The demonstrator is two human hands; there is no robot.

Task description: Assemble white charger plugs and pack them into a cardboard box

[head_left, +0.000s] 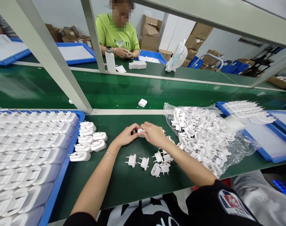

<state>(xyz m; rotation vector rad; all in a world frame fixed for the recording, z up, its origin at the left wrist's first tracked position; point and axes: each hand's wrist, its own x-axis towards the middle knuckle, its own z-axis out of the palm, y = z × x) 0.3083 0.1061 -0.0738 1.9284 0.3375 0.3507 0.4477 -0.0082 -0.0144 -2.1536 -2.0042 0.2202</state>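
Observation:
My left hand [126, 135] and my right hand [153, 134] meet above the green mat, both pinched on one small white plug piece [141, 131] held between the fingertips. Just below my hands lie several loose white plug inserts [157, 161] with metal pins. To the left stands a short row of finished white plug parts [90, 140]. A clear plastic bag [204, 135] full of white plug inserts lies open to the right of my right hand.
A blue tray [63, 175] packed with rows of white parts fills the left. Another blue tray [267, 141] sits far right. A single white adapter [142, 102] rests on the green conveyor belt [121, 91]. Across it a person in a green shirt [117, 33] works beside a white bottle [110, 60] and a small fan [177, 57].

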